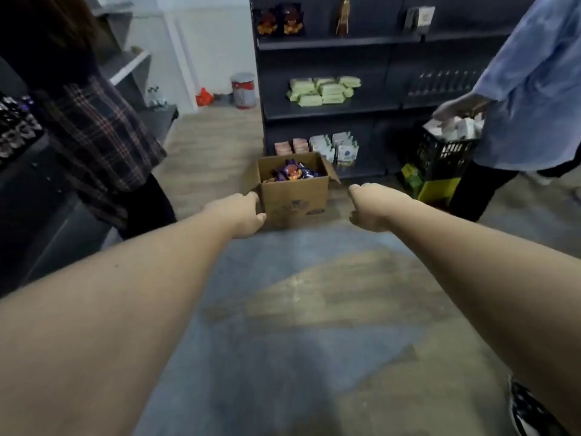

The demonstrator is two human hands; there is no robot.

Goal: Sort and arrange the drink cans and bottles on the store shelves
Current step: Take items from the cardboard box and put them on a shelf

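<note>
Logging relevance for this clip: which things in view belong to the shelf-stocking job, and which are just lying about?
Job:
- cardboard box of packets on the floor
- left hand at its side
- right hand, apart from it
- dark shelves

Lying about:
- metal bin
- black crate
- green packs

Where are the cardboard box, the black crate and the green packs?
Cardboard box (pixel 294 196): head view, on its front wall.
Black crate (pixel 445 155): head view, on its lattice side.
Green packs (pixel 323 90): head view, mid-stack on the shelf.

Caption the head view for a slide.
Both hands, left hand and right hand, reach toward an open cardboard box of snack packets.
</note>
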